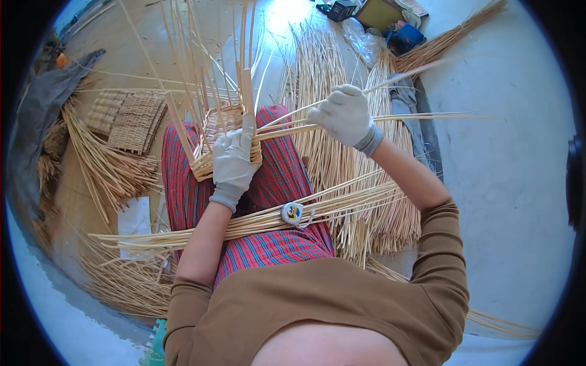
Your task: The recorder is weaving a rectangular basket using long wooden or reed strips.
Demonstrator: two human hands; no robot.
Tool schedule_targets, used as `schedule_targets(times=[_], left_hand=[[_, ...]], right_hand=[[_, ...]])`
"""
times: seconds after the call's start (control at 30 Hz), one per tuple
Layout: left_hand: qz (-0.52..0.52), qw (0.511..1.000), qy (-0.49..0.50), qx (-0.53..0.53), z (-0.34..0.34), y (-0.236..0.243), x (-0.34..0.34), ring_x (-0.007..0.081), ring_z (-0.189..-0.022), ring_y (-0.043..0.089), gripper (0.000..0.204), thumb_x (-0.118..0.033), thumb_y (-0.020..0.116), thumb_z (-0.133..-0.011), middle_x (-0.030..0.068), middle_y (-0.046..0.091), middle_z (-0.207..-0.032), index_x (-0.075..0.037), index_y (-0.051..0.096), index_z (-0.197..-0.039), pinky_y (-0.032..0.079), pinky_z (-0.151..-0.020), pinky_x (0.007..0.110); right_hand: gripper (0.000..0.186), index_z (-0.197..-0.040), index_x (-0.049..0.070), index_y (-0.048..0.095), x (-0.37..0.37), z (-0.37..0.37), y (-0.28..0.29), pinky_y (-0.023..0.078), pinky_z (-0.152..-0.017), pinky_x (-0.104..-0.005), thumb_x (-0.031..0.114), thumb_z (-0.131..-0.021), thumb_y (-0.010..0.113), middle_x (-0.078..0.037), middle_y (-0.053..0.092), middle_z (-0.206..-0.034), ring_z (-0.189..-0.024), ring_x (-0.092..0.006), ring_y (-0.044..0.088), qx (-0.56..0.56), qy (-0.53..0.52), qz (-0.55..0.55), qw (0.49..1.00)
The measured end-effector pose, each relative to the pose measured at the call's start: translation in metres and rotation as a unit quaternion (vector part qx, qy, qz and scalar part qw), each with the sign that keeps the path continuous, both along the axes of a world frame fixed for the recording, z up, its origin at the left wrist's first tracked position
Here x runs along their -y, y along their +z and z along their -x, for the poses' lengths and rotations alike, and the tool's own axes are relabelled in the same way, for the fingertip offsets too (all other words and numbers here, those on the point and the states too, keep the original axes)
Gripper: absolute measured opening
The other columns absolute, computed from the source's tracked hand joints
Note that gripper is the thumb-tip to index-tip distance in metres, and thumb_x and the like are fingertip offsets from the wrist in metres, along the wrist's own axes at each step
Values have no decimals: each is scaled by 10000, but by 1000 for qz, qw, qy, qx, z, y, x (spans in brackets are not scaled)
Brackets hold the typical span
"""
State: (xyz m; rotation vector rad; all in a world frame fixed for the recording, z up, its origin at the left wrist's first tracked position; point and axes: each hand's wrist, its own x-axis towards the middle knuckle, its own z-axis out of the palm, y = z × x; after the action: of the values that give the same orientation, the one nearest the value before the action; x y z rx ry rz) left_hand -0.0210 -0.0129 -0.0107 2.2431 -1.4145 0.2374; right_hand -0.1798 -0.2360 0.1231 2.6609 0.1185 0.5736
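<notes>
A partly woven basket (202,167) with upright wooden slats and tall loose stakes sits between my knees. My left hand (233,161), in a pale glove, is closed round its near right corner, beside a slat. My right hand (345,117), gloved too, is raised to the right of the basket. Its fingers are closed on a thin wicker strand (403,75) that runs from the basket corner and out past the hand. Other strands stretch rightward beneath that hand. Across my lap lies a bundle of wicker rods (256,224), with a small white tape measure (292,213) on top.
Thick bundles of rods (372,213) lie on the floor to my right. Woven panels (137,122) and a rod bundle (113,171) are at the left, near grey sheeting (49,91). A brown twig bundle (455,38) and a blue container (406,38) stand at the far right.
</notes>
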Motion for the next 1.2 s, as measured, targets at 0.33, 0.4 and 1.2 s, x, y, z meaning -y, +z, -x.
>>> schedule_targets(times=[0.33,0.4,1.2], left_hand=[[129,988,57,56,-15,-76,-9,332,-1257,559,490,-385,679,-955,153,622,-1349,-93,604,-1342,391,-1101,467],[266,935,51,-229,-19,-47,-23,299,-1215,612,349,-257,580,-1030,160,650,-1294,-54,611,-1313,447,-1080,415],[411,906,-94,-44,-62,158,74,304,-1306,528,621,-269,719,-961,219,545,-1383,29,438,-1428,398,-1132,415]], right_hand=[[386,-1330,182,596,-123,-153,21,499,-1065,-375,168,-944,601,-19,607,-1384,-1232,-162,596,19,576,26,817],[484,-1381,168,565,-99,-140,-42,455,-1096,-392,278,-922,671,-62,560,-1434,-1300,-210,543,11,219,-209,953],[254,-1025,99,599,-96,-134,-108,557,-670,-464,296,-880,664,-107,661,-908,-795,-313,698,122,-389,-371,834]])
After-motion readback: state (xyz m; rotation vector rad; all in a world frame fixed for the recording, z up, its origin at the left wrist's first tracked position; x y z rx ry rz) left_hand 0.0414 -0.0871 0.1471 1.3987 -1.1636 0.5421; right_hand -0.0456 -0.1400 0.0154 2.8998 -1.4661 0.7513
